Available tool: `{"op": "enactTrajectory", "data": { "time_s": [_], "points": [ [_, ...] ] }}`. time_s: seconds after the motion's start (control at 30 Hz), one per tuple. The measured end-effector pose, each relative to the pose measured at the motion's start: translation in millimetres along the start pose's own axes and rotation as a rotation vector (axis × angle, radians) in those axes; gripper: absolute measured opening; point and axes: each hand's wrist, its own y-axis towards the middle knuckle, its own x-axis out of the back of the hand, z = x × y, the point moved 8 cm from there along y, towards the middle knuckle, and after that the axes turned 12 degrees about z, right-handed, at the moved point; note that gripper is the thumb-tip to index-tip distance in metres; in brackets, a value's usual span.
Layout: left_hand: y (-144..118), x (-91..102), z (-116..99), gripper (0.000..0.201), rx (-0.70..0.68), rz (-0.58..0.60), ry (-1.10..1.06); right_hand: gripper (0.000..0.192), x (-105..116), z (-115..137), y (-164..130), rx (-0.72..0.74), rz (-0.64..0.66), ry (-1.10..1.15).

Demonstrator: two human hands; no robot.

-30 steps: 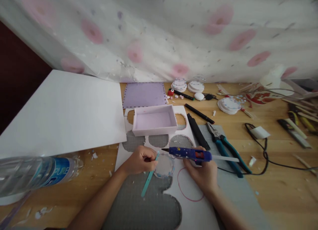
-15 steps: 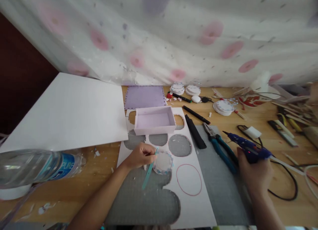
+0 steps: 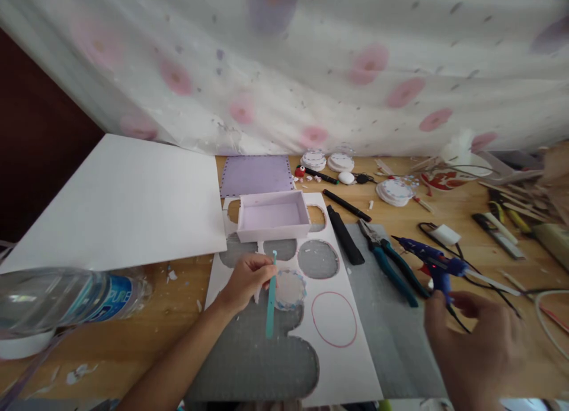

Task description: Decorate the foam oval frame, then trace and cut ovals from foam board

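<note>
My left hand point(image 3: 249, 281) is closed in a pinch on a flat teal strip point(image 3: 270, 307), held nearly upright. A small pale blob, perhaps glue, sits at the strip's upper tip. Just right of that strip is a round white disc point(image 3: 290, 289) with a blue-patterned edge, over the cut-out white board point(image 3: 333, 366). At the right, my right hand point(image 3: 475, 346) is by the grip of a blue glue gun point(image 3: 422, 252), thumb and fingers apart. A glue stick point(image 3: 493, 282) pokes out of the gun's back end.
A lilac open box point(image 3: 273, 224) stands on the board's far part. Pliers point(image 3: 386, 260) and a black sheath-like piece point(image 3: 345, 236) lie on the grey mat point(image 3: 377, 346). A water bottle point(image 3: 66, 301) lies at left beside a large white sheet point(image 3: 120, 204). Stacked discs point(image 3: 395, 192) sit farther back.
My right hand has loosened from the glue gun's grip and drawn back toward me. In my left hand the teal strip has turned more upright, and its blob-tipped end now shows.
</note>
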Motion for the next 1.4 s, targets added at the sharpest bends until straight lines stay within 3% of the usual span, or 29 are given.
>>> {"op": "enactTrajectory", "data": {
  "time_s": [0.07, 0.1, 0.23, 0.33, 0.43, 0.53, 0.67, 0.73, 0.8, 0.87, 0.97, 1.1, 1.4],
  "points": [
    [-2, -1.3, -4, 0.032, 0.054, -0.13, -0.072, 0.027, -11, 57, -10, 0.342, 0.003, -0.021],
    [-3, -2.9, -6, 0.033, 0.074, -0.185, -0.09, 0.03, -23, 84, -13, 0.479, 0.079, 0.018],
    [-3, -16.5, -13, 0.036, 0.096, -0.243, -0.093, 0.037, -61, 168, -27, 0.924, 0.284, 0.245],
    [-2, -23.7, -18, 0.037, 0.046, -0.241, -0.063, 0.036, -77, 195, -34, 1.118, 0.336, 0.347],
    [-2, -24.0, -22, 0.039, 0.041, -0.255, -0.013, 0.035, -86, 196, -35, 1.169, 0.317, 0.404],
    [0, -21.4, -29, 0.044, 0.054, -0.194, 0.133, 0.031, -91, 183, -25, 1.002, 0.24, 0.525],
    [-8, 6.3, -42, 0.049, -0.008, -0.287, 0.435, 0.012, -105, 146, -1, 0.491, 0.164, 0.735],
    [-7, 11.7, -33, 0.05, 0.068, -0.183, 0.509, 0.002, -115, 133, 4, 0.309, 0.192, 0.816],
    [-7, 8.5, -21, 0.044, 0.131, -0.022, 0.533, 0.006, -125, 128, 7, 0.195, 0.262, 0.89],
    [-6, 1.6, -11, 0.034, 0.166, 0.112, 0.509, 0.011, -134, 127, 7, 0.122, 0.35, 0.948],
    [-5, -4.8, -4, 0.026, 0.188, 0.22, 0.423, 0.017, -147, 125, 2, 0.056, 0.45, 1.011],
    [1, -0.1, -3, 0.025, 0.158, 0.291, 0.322, 0.02, -166, 118, -7, -0.035, 0.552, 1.117],
    [3, 6.8, 15, 0.025, 0.102, 0.393, 0.445, 0.026, -194, 117, -21, -0.143, 0.729, 1.208]
  ]
}}
